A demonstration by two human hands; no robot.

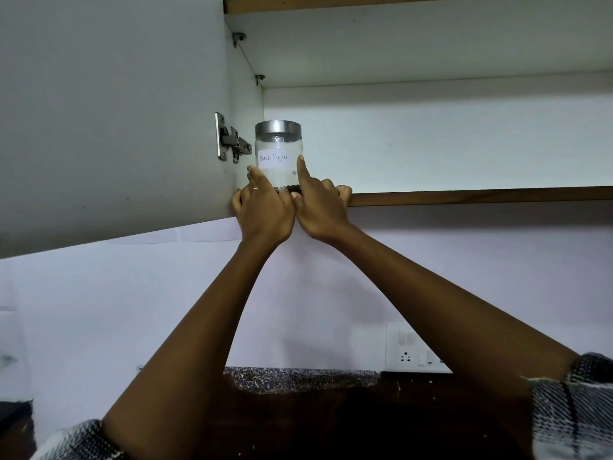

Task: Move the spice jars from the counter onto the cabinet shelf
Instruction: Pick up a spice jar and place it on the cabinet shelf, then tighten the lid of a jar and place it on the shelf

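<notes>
A clear glass jar (278, 151) with a steel lid and a paper label reading "Black Pepper" stands upright on the cabinet shelf (464, 196), in the shelf's left front corner. A few peppercorns lie at its bottom. My left hand (265, 210), with a ring on it, touches the jar's lower left side with a straight index finger. My right hand (320, 210) presses a straight index finger against the jar's right side. The other fingers of both hands lie curled at the shelf's front edge.
The open cabinet door (99, 127) hangs at the left on a metal hinge (230, 141). A second shelf (398, 4) runs above. Below, a speckled counter backsplash (298, 380) and a wall socket panel (414, 350) show between my arms.
</notes>
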